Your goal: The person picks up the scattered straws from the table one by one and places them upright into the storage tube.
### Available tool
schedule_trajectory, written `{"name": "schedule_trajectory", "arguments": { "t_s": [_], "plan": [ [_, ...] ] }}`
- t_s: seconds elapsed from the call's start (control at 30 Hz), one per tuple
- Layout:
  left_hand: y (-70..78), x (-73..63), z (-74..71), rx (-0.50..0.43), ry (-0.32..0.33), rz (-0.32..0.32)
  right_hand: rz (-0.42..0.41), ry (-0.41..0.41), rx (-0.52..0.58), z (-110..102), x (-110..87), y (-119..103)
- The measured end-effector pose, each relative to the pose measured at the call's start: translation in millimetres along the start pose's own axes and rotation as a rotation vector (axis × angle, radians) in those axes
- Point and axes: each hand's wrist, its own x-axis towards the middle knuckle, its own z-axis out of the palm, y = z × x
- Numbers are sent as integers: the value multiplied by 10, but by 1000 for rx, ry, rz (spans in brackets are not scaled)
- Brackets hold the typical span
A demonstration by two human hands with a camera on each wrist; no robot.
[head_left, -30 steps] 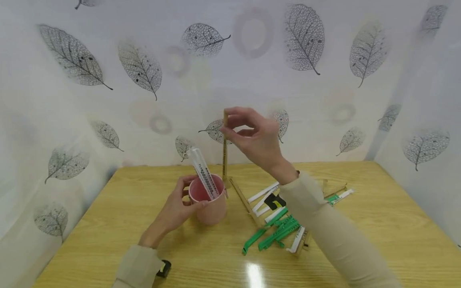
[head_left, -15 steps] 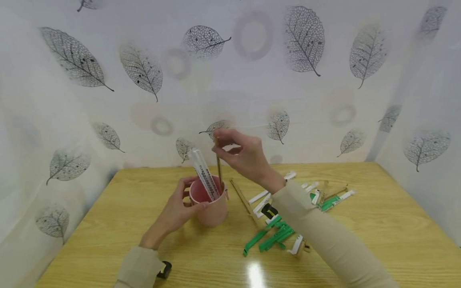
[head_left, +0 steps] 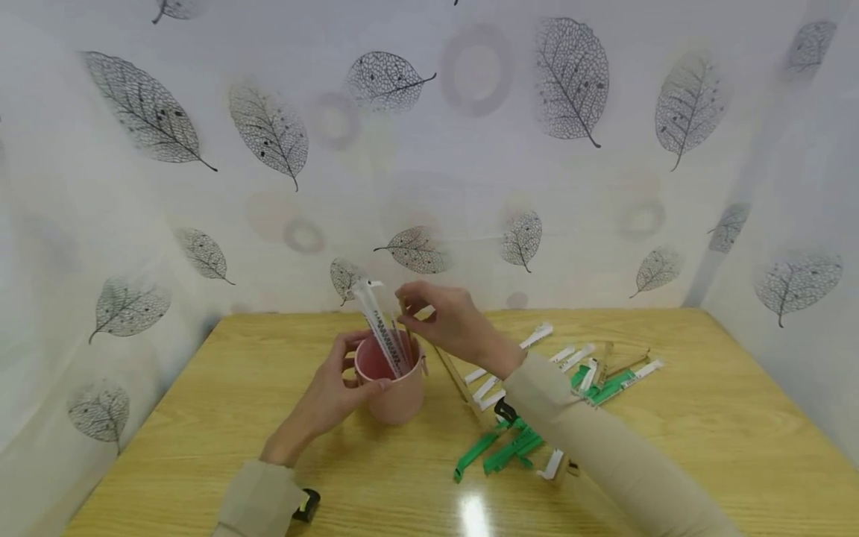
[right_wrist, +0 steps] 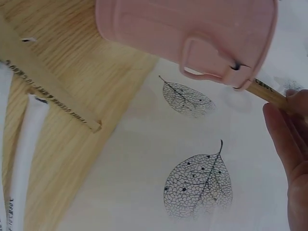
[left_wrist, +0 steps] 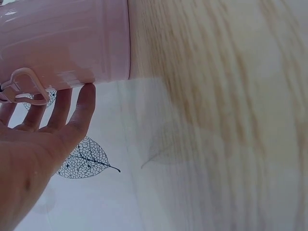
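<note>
A pink bucket with small side loops stands upright on the wooden table. My left hand grips it from the left, thumb over the near rim and fingers round the far side. White wrapped straws lean inside, their tops sticking out to the left. Between thumb and fingertips, my right hand pinches the top end of a brown paper-wrapped straw. Its lower part is down in the bucket, hidden by the wall. The left wrist view shows fingers touching the bucket's side below a wire loop.
Right of the bucket lie loose wrapped straws: green ones, white ones and brown ones. A long brown wrapped straw lies just beside the bucket. A leaf-patterned curtain borders the table's back and sides.
My right hand has moved left and down, bringing the brown wrapped straw from beside the bucket over its rim and into it. The left hand keeps its grip on the bucket.
</note>
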Motion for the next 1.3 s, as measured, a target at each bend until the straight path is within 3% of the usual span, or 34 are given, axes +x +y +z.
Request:
{"name": "schedule_trajectory", "arguments": {
  "t_s": [0.2,0.47,0.57,0.77,0.87,1.07,1.3],
  "plan": [
    [19,-3,4,-8,1,5,7,-26,22,-33,-52,43],
    [12,-4,-14,-11,5,14,-25,-158,-119,-255,-199,-59],
    [3,-4,-12,-6,10,16,-22,-275,-206,-332,-345,-124],
    [2,-1,4,-4,14,13,12,-598,-385,-406,-728,-200],
    [11,2,9,-6,15,12,-7,-686,-452,-417,-892,-191],
    [20,4,3,-10,7,14,-76,-762,-557,-405,-1088,-226],
    [8,-1,-5,-12,3,21,-201,-789,-729,-349,-1190,-253]
  ]
}}
